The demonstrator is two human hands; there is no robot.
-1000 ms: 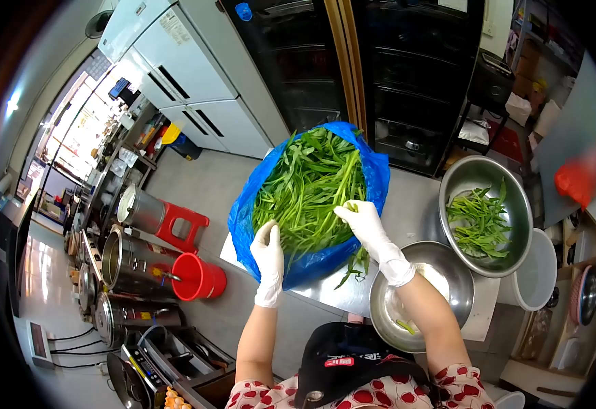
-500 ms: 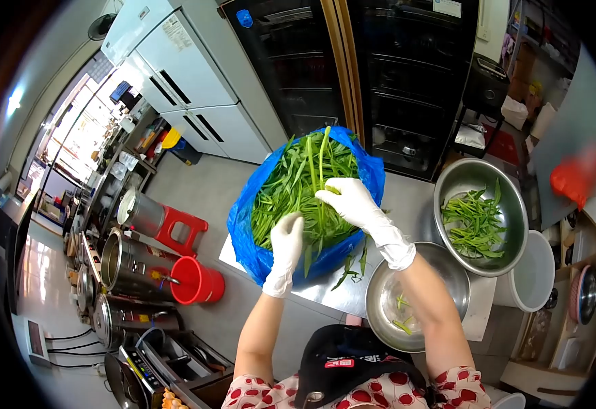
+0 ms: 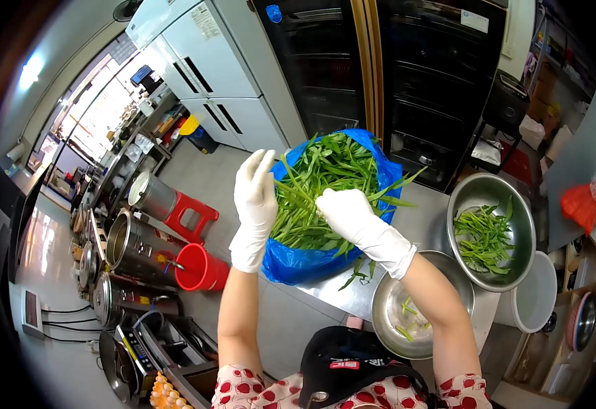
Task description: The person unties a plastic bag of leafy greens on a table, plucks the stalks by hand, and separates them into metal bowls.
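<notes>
A blue plastic bag (image 3: 287, 266) stands open on the metal table, heaped with long leafy greens (image 3: 332, 163) that look like water spinach. My right hand (image 3: 349, 215), in a white glove, is closed over the heap around a green stem; leaves stick out to its right. My left hand (image 3: 253, 194), also gloved, is raised at the bag's left rim, fingers stretched upward and nothing visible in them. Below my right forearm a steel bowl (image 3: 386, 320) holds a few short stem pieces. A deeper steel basin (image 3: 526, 249) to the right contains picked greens.
Loose leaves lie on the metal table (image 3: 424, 204) by the bag. A white bucket (image 3: 540, 293) stands under the basin's right side. On the left are a red bucket (image 3: 206, 269), a red stool (image 3: 192, 215) and steel pots. Fridges (image 3: 219, 68) and dark cabinets (image 3: 420, 88) line the back.
My left hand has risen from the front of the heap to the bag's left rim, its fingers straightened. The long stem that stood upright at my right hand no longer does. The view has shifted slightly.
</notes>
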